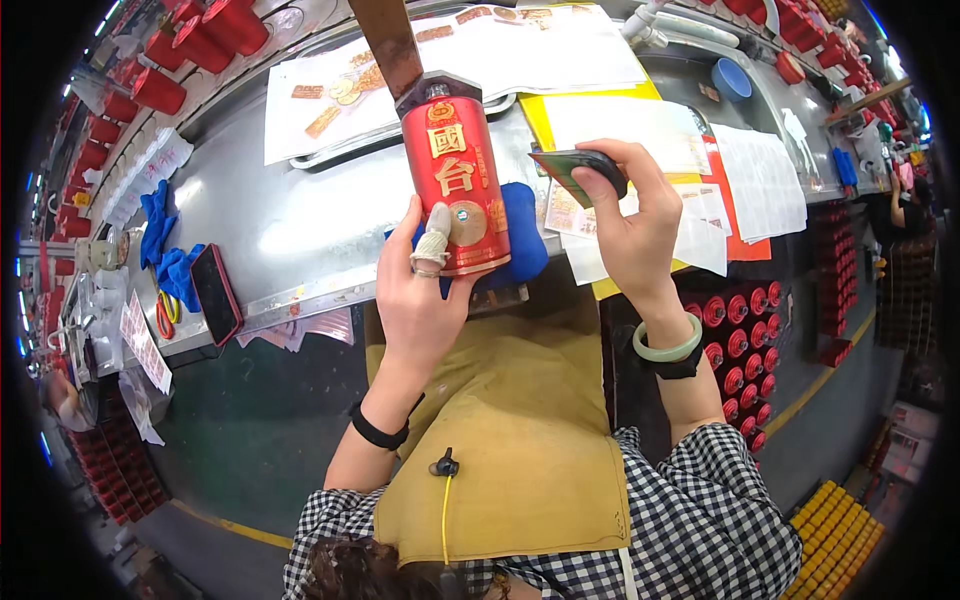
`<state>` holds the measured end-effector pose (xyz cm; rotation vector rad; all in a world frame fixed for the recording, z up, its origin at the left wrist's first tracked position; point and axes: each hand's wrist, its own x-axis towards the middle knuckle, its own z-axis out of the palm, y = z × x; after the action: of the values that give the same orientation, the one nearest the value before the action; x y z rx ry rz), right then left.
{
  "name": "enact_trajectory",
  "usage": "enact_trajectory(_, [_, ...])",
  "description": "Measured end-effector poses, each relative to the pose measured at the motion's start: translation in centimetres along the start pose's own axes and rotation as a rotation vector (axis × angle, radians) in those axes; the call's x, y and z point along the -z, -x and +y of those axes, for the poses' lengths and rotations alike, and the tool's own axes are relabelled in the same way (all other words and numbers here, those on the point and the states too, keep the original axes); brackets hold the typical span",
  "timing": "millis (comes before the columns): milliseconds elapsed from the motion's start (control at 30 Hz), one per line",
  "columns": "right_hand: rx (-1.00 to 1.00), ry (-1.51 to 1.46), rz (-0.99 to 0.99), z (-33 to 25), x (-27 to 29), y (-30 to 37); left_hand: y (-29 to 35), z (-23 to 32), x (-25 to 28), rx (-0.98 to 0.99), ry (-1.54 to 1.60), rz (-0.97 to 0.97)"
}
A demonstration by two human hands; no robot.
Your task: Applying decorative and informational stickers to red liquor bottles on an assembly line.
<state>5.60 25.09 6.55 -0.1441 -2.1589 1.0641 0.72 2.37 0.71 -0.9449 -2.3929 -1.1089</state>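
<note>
My left hand (422, 305) is closed round the lower end of a red bottle (450, 190) with gold lettering and a round gold emblem. A whitish finger cover (431, 247) wraps one of its fingers. The bottle lies tilted, its neck toward a dark angular bracket (437, 88) below a wooden post (388, 40). Part of a blue pad (527, 230) shows under and beside the bottle. To the right, apart from the bottle, my right hand (640, 215) pinches a flat black hand tool (600, 170) with a thin, darkly coloured edge; its exact kind is unclear.
Sheets of gold-red stickers (350, 85) and white papers (625, 130) cover the metal bench (240, 230). A phone (215, 295), scissors (166, 312) and blue cloths (160, 235) lie left. Red bottles (735, 345) stand in racks at lower right; red cups (160, 90) line the far left.
</note>
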Motion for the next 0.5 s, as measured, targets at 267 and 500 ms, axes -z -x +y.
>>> enact_trajectory(267, [-0.084,-0.065,-0.013,0.7,-0.5,0.6,-0.9,1.5,0.1,-0.056,-0.203,-0.134])
enact_trajectory(500, [0.128,-0.089,-0.164,0.2,-1.5,0.4,0.6,0.4,-1.0,-0.107,-0.095,-0.025])
